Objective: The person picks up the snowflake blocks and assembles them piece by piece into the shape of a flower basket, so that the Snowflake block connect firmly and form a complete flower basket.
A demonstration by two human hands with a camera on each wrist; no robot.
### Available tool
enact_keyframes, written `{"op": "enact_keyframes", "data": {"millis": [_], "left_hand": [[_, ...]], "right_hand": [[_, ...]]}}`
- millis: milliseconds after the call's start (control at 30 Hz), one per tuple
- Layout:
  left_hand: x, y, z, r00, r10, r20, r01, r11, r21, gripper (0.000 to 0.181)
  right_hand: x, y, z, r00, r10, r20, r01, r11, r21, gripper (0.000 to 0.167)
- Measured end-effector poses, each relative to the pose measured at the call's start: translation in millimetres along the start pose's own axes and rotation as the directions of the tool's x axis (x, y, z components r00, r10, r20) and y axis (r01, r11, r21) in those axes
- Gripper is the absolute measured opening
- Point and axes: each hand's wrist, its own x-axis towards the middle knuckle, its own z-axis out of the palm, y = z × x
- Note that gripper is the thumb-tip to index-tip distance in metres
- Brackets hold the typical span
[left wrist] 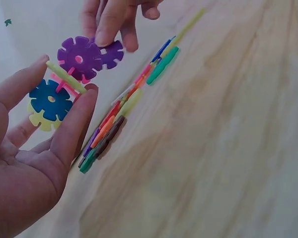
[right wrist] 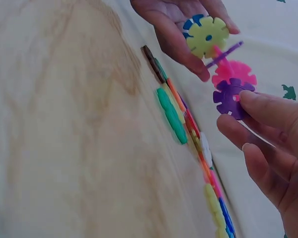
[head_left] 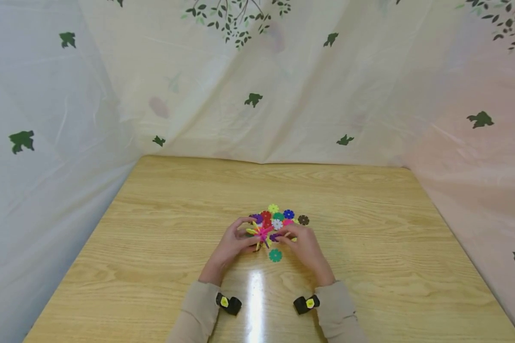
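Note:
My left hand [head_left: 231, 244] holds a cluster of joined snowflake discs [head_left: 262, 233] between thumb and fingers, above the table. In the left wrist view the cluster shows a blue disc [left wrist: 50, 103], a purple disc [left wrist: 78, 58] and a yellow one seen edge-on; pink parts sit between them. My right hand [head_left: 305, 245] pinches a separate-looking purple snowflake disc [right wrist: 229, 98] between thumb and index finger. This disc overlaps the cluster's pink disc [right wrist: 241, 73] in the right wrist view; whether their slots are engaged I cannot tell.
Several loose snowflake discs lie on the wooden table [head_left: 163, 267] just beyond and between the hands, among them a green one [head_left: 275, 256] nearest me, a brown one [head_left: 303, 220] at right and a yellow one [head_left: 273, 208] farthest. A patterned cloth [head_left: 206, 119] hangs behind.

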Motion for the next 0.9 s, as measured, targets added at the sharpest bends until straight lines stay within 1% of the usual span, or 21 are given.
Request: {"op": "enact_keyframes", "data": {"millis": [100, 233, 500, 600, 733, 833, 900], "left_hand": [[-0.1, 0.3, 3.0, 1.0, 0.001, -0.007, -0.001, 1.0, 0.008, 0.058], [-0.2, 0.9, 5.7, 1.0, 0.002, -0.026, -0.001, 1.0, 0.023, 0.056], [0.8, -0.3, 8.7, 0.998, 0.003, -0.066, -0.003, 1.0, 0.005, 0.054], [-0.1, -0.1, 9.9, 0.997, 0.008, -0.082, -0.005, 1.0, 0.031, 0.056], [-0.5, -0.9, 10.7, 0.993, 0.017, -0.114, -0.009, 0.997, 0.075, 0.055], [-0.4, -1.1, 11.7, 0.991, 0.031, -0.128, -0.02, 0.996, 0.087, 0.053], [-0.7, -0.2, 12.8, 0.99, 0.036, -0.136, -0.024, 0.996, 0.088, 0.053]], "right_hand": [[1.1, 0, 3, 0.999, -0.041, -0.005, 0.041, 0.999, 0.01, 0.006], [1.2, 0, 6, 0.998, -0.063, -0.026, 0.063, 0.998, 0.013, 0.006], [0.8, 1, 8, 0.99, -0.118, -0.071, 0.121, 0.992, 0.046, 0.005], [0.7, 1, 9, 0.987, -0.141, -0.071, 0.144, 0.989, 0.043, 0.003], [0.8, 1, 11, 0.976, -0.196, -0.094, 0.198, 0.98, 0.015, 0.003], [0.9, 0, 12, 0.963, -0.237, -0.126, 0.237, 0.971, -0.019, 0.005], [0.8, -1, 12, 0.958, -0.251, -0.138, 0.249, 0.968, -0.032, 0.007]]}}
